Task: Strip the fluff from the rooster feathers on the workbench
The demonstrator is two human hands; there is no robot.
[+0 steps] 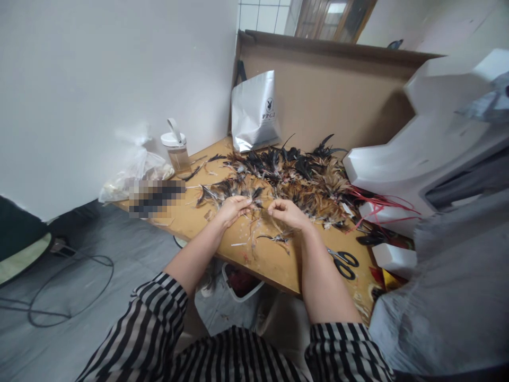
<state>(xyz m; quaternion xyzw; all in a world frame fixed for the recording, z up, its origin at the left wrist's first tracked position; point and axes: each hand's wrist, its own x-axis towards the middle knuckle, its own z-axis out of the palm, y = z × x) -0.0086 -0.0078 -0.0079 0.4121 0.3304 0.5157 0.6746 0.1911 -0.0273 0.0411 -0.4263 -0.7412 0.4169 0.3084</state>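
Observation:
A big heap of black and brown feathers (302, 178) covers the back half of the wooden table (199, 223). My left hand (234, 208) rests at the near edge of the heap, fingers curled and pinched on a few feathers. My right hand (287, 212) is beside it, a short gap apart, its fingers pinched on a thin feather. Loose feather scraps (274, 239) lie on the table just in front of both hands.
Black scissors (344, 263) lie right of my right forearm. A clear jar with a white lid (177, 151) and a plastic bag (135, 175) stand at the left, a silver bag (254, 111) at the back against cardboard. White foam blocks (417, 154) and red strings (382, 204) crowd the right.

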